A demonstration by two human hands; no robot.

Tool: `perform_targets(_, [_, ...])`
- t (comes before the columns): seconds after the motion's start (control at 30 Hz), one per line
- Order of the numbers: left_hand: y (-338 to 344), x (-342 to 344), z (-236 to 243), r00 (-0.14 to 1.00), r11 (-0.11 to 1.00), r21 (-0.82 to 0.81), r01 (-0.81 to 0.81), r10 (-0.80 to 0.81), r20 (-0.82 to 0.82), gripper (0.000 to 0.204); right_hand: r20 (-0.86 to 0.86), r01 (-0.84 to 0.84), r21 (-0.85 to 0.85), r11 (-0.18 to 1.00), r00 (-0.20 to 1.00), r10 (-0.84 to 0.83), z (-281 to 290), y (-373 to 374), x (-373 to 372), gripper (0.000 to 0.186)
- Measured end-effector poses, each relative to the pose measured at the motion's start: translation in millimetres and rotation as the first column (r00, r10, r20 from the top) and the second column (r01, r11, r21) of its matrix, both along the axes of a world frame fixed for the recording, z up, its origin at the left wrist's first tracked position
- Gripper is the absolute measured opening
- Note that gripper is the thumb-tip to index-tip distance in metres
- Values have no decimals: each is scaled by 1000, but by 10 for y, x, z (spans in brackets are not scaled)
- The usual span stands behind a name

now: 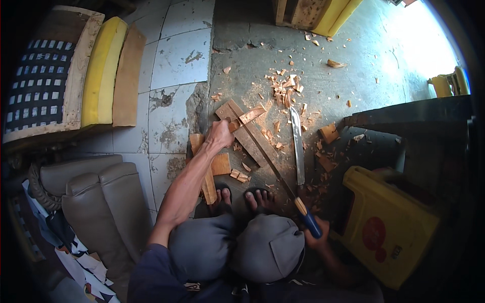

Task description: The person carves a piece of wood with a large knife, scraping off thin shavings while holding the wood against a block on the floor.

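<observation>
My left hand (221, 134) grips a short wooden piece (252, 114) held over a narrow board (257, 147) on the concrete floor. A long thin blade (271, 163), with a blue and wooden handle (309, 219), runs diagonally up to the piece. My right hand (316, 233) is closed at that handle, low on the right. A separate metal blade (296, 141) lies lengthwise to the right of the board. Loose wooden offcuts (221, 164) lie beside my bare toes in dark sandals, and shavings (285, 86) are scattered beyond the board.
A grey padded seat (91, 202) and a wooden frame with yellow foam (101, 70) stand on the left over cracked tiles (177, 55). A dark bench (404, 111) and a yellow plastic crate (384, 227) are at the right. Another foam-padded frame (323, 15) stands at the back.
</observation>
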State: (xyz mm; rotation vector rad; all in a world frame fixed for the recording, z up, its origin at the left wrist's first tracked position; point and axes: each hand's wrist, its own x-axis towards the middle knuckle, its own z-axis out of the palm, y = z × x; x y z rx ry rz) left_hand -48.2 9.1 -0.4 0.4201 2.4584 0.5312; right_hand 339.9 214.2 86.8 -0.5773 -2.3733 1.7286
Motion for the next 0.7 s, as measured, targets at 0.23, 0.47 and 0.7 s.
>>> perform_targets(0.23, [-105,-136,-359,997,995,80,62,-57,-56,44,135,-54,-69,996,989,63,-198,-323,-1387,13])
perform_targets(0.47, [-47,13,-77,998,998,-23,57,-58,-31,39,-20,29,-64,998,999,-30,-26,-191,-348,13])
perform_targets(0.7, [21,-273,-79,997,998,24,59,-58,-44,38,81,1,-135,991,997,10,-255,-362,-1047,11])
